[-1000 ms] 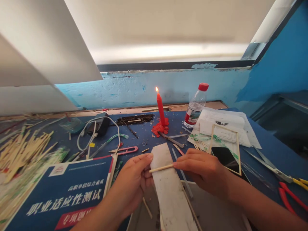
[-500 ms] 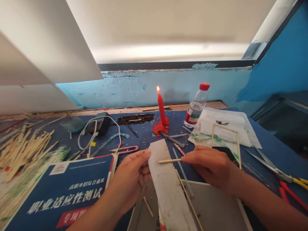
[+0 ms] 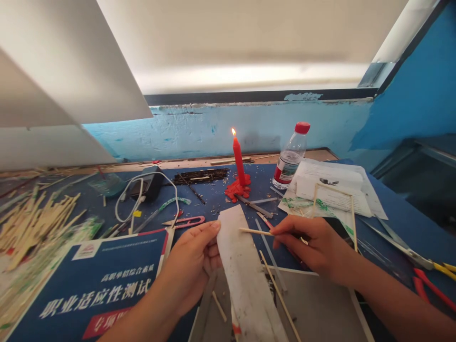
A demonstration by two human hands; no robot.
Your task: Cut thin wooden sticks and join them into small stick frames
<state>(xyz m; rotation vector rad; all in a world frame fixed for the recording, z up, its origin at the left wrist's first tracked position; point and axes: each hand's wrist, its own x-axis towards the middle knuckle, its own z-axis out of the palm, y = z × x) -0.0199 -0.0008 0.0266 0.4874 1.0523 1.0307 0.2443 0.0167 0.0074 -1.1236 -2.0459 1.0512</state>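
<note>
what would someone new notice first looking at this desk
The lit red candle stands out first, set in red lumps mid-picture. Nearer, the left hand holds a pale strip and the right hand a thin stick. A red-capped bottle sits to the candle's right.

Chipped blue wall (image 3: pixel 171 137), backlit pale blinds (image 3: pixel 249 38), blue tabletop (image 3: pixel 413 223)

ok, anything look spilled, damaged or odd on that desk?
Yes: the slim lit red candle stands in lumpy red wax, no holder visible, so its mount looks improvised. The long white strip in the left hand has dark smudges.
</note>
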